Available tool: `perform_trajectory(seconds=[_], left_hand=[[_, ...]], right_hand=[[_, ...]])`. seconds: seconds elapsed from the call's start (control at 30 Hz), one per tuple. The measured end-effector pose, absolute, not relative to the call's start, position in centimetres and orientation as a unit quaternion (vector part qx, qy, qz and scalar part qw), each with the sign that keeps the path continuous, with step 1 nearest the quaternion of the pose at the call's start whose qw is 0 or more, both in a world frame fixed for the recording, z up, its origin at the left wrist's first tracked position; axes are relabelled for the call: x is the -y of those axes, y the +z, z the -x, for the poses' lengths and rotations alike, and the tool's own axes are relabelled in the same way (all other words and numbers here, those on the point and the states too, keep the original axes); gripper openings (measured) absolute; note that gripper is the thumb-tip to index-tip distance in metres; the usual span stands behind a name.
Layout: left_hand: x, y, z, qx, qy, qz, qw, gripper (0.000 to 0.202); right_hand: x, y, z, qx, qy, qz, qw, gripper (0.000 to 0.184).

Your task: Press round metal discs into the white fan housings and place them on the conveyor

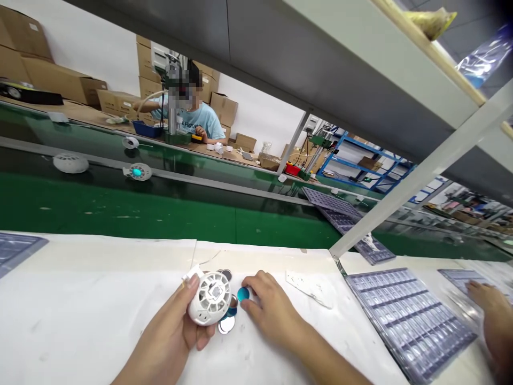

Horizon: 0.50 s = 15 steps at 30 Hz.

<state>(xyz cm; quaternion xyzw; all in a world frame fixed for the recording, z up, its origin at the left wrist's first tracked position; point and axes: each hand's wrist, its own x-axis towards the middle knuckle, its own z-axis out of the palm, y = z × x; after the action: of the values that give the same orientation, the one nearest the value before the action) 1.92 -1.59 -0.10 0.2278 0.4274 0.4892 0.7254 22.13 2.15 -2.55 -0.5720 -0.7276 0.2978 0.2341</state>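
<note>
Holding white, round, slotted plastic housing (210,299) at near centre: left hand (178,315). Right hand (274,307) pinches small round blue disc (243,294) just to right. Disc is not yet on housing; loose silver and blue discs (226,324) lie between hands.

- I am in a factory workshop, at what looks like an assembly line.
- A long green surface (192,214) runs past my white-covered bench (80,299), and round white parts (71,163) lie on the dark strip (24,166) beyond it.
- My left hand (176,318) holds a vented white part (208,315) much like those.
- Across from me, a co-worker (210,123) in a light blue shirt is behind an upright machine (173,109).
- Cardboard boxes (60,80) are stacked along the wall (108,48).
- Blue metal shelves (352,164) stand farther back.
- On my right lie plastic trays (412,315) with rows of compartments, another person's hand (487,299) at one.
</note>
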Motion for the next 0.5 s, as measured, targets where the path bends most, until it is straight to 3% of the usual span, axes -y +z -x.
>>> perform_trajectory(seconds=[0.2, 0.37, 0.5], left_hand=[[2.1, -0.1, -2.0, -0.424, 0.503, -0.284, 0.698, 0.044], [2.7, -0.4, -2.5, -0.464, 0.474, -0.345, 0.664, 0.053], [3.4, 0.0, -3.2, -0.509, 0.437, -0.369, 0.643, 0.057]], right_hand=[[-0.8, -1.7, -22.1, 0.727, 0.330, 0.572, 0.190, 0.013], [2.4, 0.0, -22.1, 0.636, 0.506, 0.476, 0.336, 0.017], [3.9, 0.3, -20.8, 0.631, 0.510, 0.451, 0.372, 0.016]])
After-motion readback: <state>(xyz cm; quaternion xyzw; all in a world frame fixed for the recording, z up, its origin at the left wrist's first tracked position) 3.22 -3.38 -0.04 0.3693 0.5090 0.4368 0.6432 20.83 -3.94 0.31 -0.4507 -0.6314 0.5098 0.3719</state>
